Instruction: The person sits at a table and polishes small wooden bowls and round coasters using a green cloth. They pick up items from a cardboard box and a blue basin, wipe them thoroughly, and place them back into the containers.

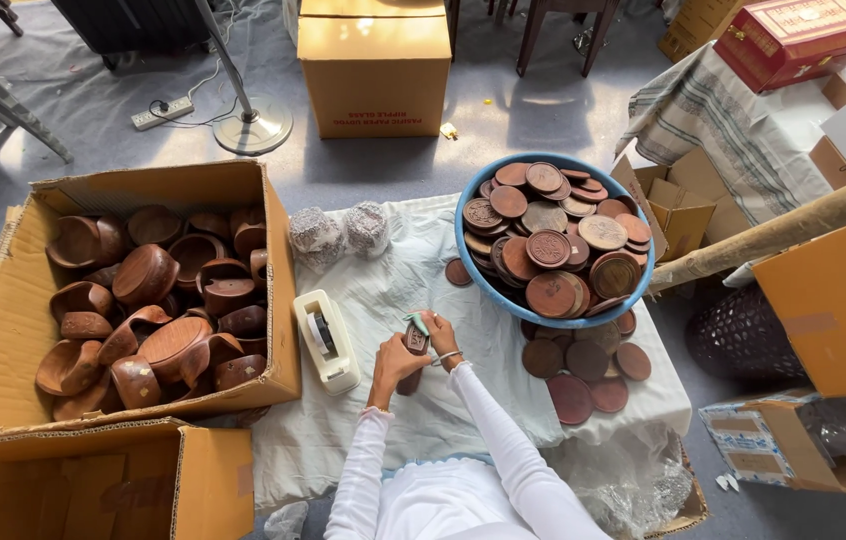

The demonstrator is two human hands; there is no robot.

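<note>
A small brown wooden piece (pixel 415 342) stands on the white cloth (pixel 383 290) in front of me, and both hands are on it. My left hand (pixel 395 362) grips its lower side. My right hand (pixel 440 335) holds its top, beside a small pale green strip (pixel 417 322) at the fingers. White sleeves cover both arms. A white tape dispenser (pixel 326 339) lies just left of my hands.
An open cardboard box (pixel 278 250) of wooden bowls stands at the left. A blue basin (pixel 471 262) heaped with round wooden lids sits at the right, with loose lids (pixel 583 365) below it. Two wrapped bundles (pixel 341 232) lie at the cloth's far edge. More boxes surround the table.
</note>
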